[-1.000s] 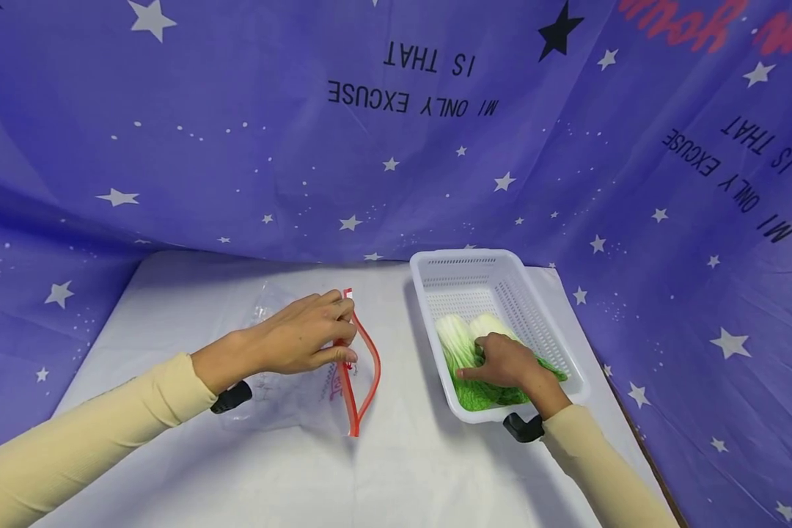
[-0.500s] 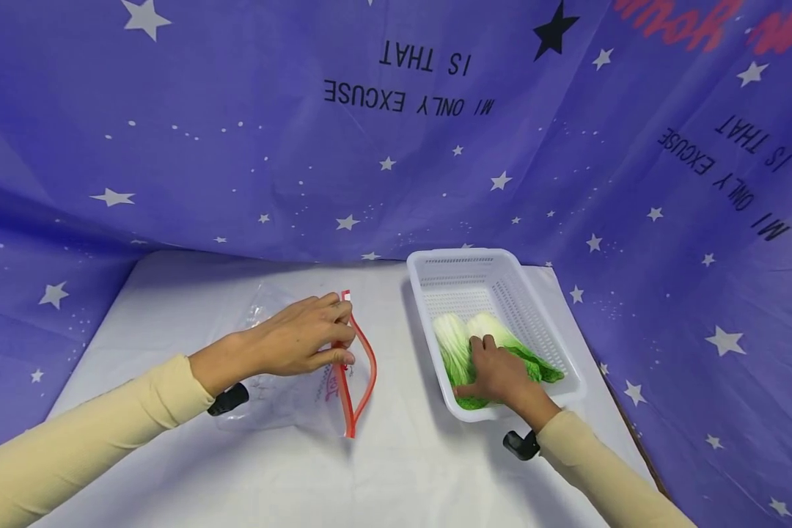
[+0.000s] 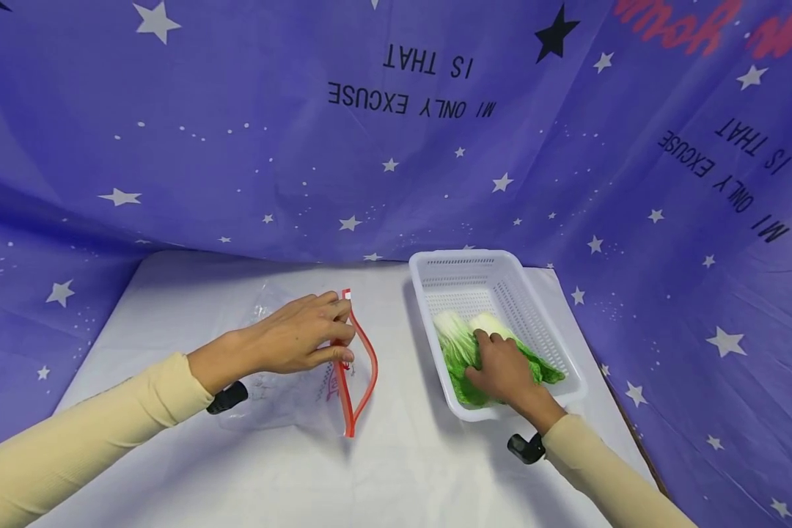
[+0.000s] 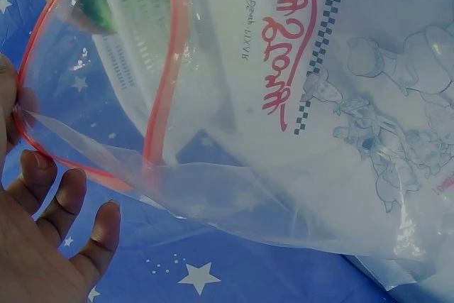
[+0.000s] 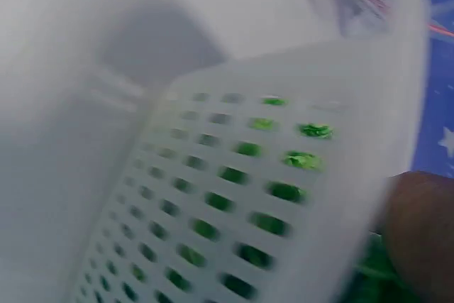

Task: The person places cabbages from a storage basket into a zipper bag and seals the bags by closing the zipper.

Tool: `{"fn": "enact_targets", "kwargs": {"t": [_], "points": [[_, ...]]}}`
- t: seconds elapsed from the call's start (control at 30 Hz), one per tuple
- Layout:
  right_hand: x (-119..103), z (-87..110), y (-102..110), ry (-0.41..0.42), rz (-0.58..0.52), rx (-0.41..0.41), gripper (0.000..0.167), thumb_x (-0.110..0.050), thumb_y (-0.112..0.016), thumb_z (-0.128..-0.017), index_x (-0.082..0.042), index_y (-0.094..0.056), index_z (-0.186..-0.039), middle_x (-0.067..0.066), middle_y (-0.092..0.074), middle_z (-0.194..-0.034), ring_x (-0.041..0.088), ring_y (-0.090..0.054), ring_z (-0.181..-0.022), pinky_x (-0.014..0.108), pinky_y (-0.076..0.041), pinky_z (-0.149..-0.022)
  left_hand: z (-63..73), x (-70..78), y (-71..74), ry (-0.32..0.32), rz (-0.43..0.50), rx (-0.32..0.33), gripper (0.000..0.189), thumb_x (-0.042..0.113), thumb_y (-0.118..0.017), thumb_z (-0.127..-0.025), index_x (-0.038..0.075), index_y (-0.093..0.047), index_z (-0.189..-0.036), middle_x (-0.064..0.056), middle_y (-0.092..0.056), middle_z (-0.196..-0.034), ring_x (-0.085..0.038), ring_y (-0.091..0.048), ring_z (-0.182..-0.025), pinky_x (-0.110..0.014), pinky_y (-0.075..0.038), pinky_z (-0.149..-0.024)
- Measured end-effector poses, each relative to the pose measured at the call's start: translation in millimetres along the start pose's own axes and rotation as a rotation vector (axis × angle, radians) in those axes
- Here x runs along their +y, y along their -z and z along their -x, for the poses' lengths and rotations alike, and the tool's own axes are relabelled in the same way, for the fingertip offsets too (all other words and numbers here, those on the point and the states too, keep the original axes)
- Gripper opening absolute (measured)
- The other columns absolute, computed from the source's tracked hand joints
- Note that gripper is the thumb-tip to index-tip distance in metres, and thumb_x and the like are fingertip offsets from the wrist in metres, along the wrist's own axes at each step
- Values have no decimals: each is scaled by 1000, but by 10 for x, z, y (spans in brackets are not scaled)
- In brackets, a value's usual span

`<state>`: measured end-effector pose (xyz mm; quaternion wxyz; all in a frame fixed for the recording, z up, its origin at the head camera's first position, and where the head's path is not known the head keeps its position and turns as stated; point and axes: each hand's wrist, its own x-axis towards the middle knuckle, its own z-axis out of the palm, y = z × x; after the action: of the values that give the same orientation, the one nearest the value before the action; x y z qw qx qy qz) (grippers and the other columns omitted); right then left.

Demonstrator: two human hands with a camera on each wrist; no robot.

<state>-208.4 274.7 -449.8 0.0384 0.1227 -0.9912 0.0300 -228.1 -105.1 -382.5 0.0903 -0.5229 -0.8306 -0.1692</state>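
Plainly, the left hand (image 3: pixel 306 334) is pinching a bag (image 4: pixel 259 104) at its fingertips; the right hand (image 3: pixel 507 370) is touching a cabbage (image 3: pixel 488 323) beneath its fingers, grip unclear.

Backdrop (image 3: pixel 422 183): "MI ONLY EXCUSE IS THAT", "you" are printed beyond the table's (image 3: pixel 402 469) edges.
Bag (image 4: pixel 340 168): "Toy Story", "Disney PIXAR".

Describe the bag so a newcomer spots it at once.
On the white tabletop, look left of the perforated basket. The bag is there, held by the left hand. Unlike the white basket, it is see-through with a red-edged open mouth.
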Motion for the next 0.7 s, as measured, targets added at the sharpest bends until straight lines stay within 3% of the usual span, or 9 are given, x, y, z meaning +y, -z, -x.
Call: {"fn": "enact_targets", "kwargs": {"t": [0.17, 0.3, 0.4, 0.53, 0.7], "points": [[11, 7, 219, -24, -141, 28, 61, -20, -72, -80, 2, -53, -134, 21, -58, -106, 28, -56, -62, 45, -47, -53, 12, 2, 5, -2, -5, -7, 20, 44, -63, -94, 30, -58, -80, 11, -36, -81, -11, -33, -74, -27, -30, -61], [12, 17, 421, -26, -168, 82, 60, -21, -70, -81, -1, -53, -135, 20, -59, -108, 34, -61, -78, 52, -50, -64, 12, 3, 10, 2, -6, -16, 21, 46, -61, -95, 31, -58, -81, 11, -36, -81, -11, -34, -74, -27, -30, -62], [-3, 29, 599, 8, -189, 131, 58, -21, -70, -81, -2, -54, -134, 20, -59, -109, 36, -61, -88, 55, -49, -71, 15, -3, 24, 7, -2, -18, 19, 44, -62, -95, 31, -58, -81, 11, -36, -81, -11, -34, -75, -27, -30, -62], [-64, 76, 804, 71, -225, 160, 57, -21, -72, -81, -4, -55, -133, 16, -60, -107, 32, -59, -88, 52, -48, -74, 17, -1, 32, 13, 5, -16, 18, 41, -64, -94, 31, -59, -81, 11, -37, -82, -11, -34, -75, -27, -31, -62], [-229, 163, 946, 195, -305, 125, 56, -18, -75, -77, -8, -58, -129, 6, -62, -103, 21, -57, -85, 44, -47, -74, 21, -5, 13, 6, 4, -5, 17, 39, -67, -92, 30, -58, -80, 11, -37, -82, -12, -34, -75, -27, -31, -61]]}}
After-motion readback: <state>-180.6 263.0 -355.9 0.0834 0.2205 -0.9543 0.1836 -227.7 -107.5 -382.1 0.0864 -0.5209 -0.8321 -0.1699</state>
